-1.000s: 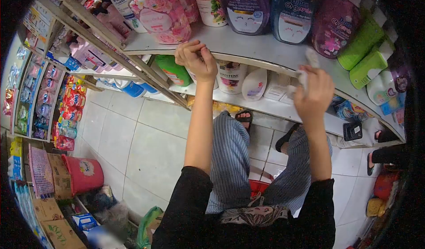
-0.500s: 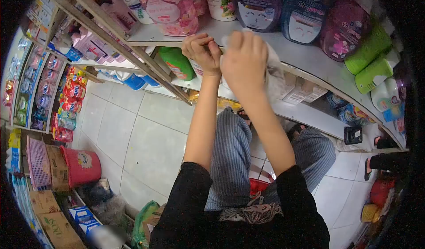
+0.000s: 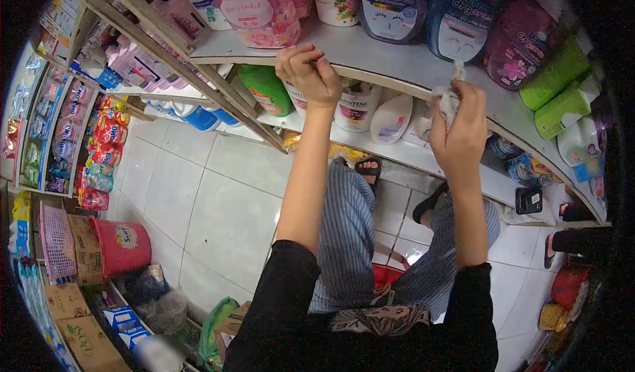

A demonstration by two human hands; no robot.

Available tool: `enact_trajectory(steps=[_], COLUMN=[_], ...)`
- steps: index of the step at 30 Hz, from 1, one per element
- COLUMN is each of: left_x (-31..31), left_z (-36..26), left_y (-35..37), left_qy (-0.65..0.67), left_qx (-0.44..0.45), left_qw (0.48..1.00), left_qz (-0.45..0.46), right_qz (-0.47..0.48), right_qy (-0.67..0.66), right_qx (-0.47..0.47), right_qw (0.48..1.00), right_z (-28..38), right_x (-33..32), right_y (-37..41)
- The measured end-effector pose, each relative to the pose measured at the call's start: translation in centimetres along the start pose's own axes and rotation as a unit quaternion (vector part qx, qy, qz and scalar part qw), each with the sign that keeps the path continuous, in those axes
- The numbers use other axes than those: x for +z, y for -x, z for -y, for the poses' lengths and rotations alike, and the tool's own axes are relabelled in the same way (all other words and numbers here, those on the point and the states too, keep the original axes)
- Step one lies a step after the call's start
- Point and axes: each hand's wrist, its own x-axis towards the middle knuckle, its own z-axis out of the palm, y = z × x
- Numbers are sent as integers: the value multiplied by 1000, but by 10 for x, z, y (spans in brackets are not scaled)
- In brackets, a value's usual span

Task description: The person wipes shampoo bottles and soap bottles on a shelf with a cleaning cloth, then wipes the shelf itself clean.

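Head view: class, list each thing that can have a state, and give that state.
Left hand, curled shut at the front edge of the white shelf.
Right hand, shut on a crumpled white cloth.
The cloth, bunched up at the shelf edge.
Pink floral refill pouch, upright on the shelf.

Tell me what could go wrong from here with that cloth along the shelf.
1. The right hand holds the cloth at the shelf edge, just below the pouches; a wide sweep might knock one off.
2. The green bottles stand near the edge further along and could tip.
3. The left hand is curled on the edge; leaning on it may jolt the shelf.
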Motion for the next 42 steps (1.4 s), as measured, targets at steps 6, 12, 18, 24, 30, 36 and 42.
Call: enact_trajectory(steps=[6, 12, 18, 24, 30, 36, 42], left_x=[-1, 1, -9, -10, -8, -8, -7], left_z=[-3, 12, 7, 6, -1, 1, 5], left_y=[-2, 6, 0, -1, -1, 0, 3], left_qy=[3, -55, 13, 31, 9, 16, 16], left_qx=[-31, 1, -3, -9, -12, -21, -25], left_qw=[1000, 998, 999, 998, 999, 998, 999], left_qz=[1, 15, 53, 58, 45, 50, 45], right_qz=[-39, -41, 24, -132, -199, -117, -86], right_qy=[-50, -68, -12, 75, 211, -2, -109], right_qx=[52, -35, -61, 72, 149, 116, 92], right_qw=[997, 996, 998, 986, 945, 986, 986], right_z=[57, 92, 33, -43, -32, 44, 68], right_x=[50, 85, 34, -41, -30, 44, 61], right_y=[-22, -40, -23, 9, -2, -38, -48])
